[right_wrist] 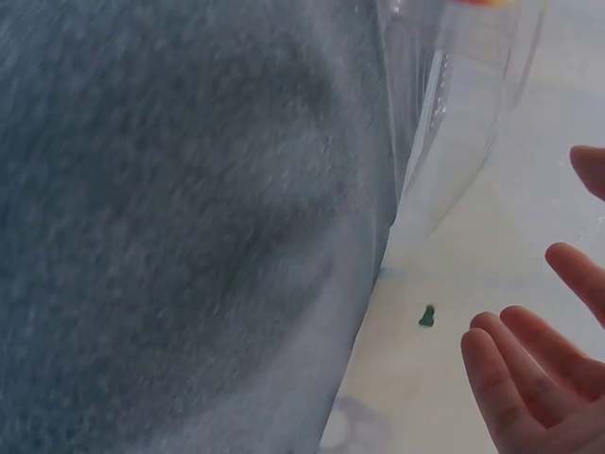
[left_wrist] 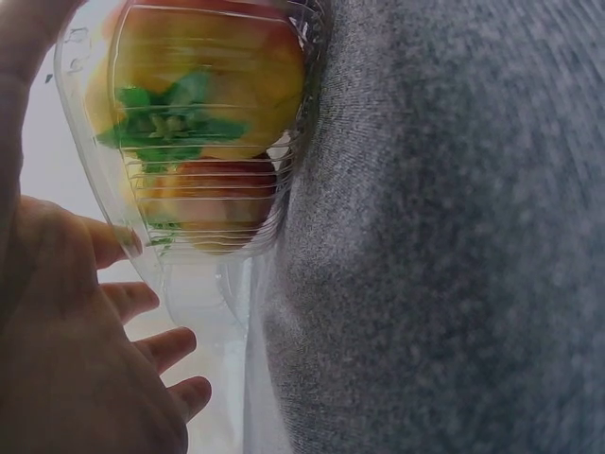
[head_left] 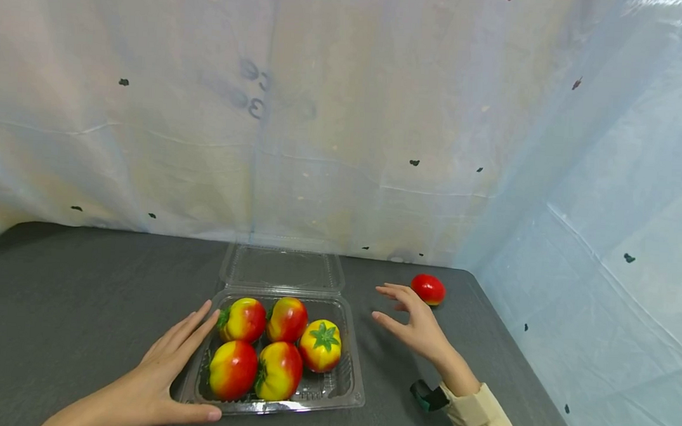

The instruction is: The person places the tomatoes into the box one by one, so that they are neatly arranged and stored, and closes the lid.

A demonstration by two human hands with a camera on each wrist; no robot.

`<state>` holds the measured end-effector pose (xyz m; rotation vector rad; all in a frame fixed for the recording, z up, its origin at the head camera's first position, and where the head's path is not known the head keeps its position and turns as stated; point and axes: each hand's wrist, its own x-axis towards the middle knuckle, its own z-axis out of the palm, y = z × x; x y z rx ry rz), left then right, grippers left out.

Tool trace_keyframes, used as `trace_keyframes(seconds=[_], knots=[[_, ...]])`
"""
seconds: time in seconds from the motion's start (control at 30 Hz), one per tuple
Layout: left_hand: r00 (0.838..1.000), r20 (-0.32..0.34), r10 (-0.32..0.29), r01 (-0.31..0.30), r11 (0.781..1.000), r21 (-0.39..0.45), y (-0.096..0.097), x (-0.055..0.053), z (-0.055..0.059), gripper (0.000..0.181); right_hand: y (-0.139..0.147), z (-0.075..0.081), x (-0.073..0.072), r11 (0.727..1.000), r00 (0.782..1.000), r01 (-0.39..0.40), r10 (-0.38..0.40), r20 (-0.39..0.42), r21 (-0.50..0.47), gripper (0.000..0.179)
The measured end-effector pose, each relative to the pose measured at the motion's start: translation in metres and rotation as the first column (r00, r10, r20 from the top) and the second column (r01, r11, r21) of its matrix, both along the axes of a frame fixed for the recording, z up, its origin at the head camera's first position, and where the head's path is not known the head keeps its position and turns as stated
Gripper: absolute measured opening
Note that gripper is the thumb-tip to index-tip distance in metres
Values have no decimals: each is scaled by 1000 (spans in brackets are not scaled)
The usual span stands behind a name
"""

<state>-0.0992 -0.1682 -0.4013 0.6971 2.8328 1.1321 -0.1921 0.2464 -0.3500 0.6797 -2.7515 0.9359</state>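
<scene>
A clear plastic clamshell box point(head_left: 344, 391) stands with its lid point(head_left: 284, 269) folded back. Several shiny red-and-yellow fruits with green leafy tops, tomato-like, sit inside, among them one point(head_left: 320, 345) with its leaves facing up. My left hand point(head_left: 159, 370) lies along the box's left side, fingers straight and thumb at the near left corner; the left wrist view has its fingers point(left_wrist: 170, 348) beside the clear wall. To the right of the box, my right hand point(head_left: 416, 324) hovers over the table, relaxed and holding nothing. Just beyond it lies another red fruit point(head_left: 428, 289), partly hidden by that hand.
A dark grey cloth point(head_left: 85, 303) covers the table. Whitish plastic sheeting point(head_left: 334, 111) with small dark marks hangs behind it, and more sheeting point(head_left: 618, 282) stands along the right edge. A dark strap point(head_left: 429, 396) shows at the right wrist.
</scene>
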Motion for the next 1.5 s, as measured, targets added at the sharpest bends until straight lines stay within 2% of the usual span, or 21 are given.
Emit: trace_keyframes(seconds=[0.13,0.33,0.53,0.8,0.97,1.23,1.5], knots=[[1000,17,5,-5,1000,11,0,0,0,115,4,-2,-3,1000,1000,21,-21,-10,-12,47],[1000,-8,1,-1,1000,30,-3,2,0,114,6,-4,-8,999,999,39,-39,-21,-38,46],[1000,3,2,-2,999,52,-5,3,-3,113,11,-9,-15,998,996,66,-65,-64,12,47],[1000,12,15,-15,999,48,-4,2,-4,114,20,-12,-23,993,997,48,-40,-71,110,53],[1000,9,15,-15,999,39,-3,0,-3,114,24,-12,-25,991,996,50,-40,-75,128,54],[1000,9,13,-13,999,42,-1,1,-5,114,31,-15,-29,981,991,59,-36,-127,185,52],[1000,21,20,-20,1000,-1,1,0,-3,116,37,-17,-32,973,994,84,-66,-90,216,53]])
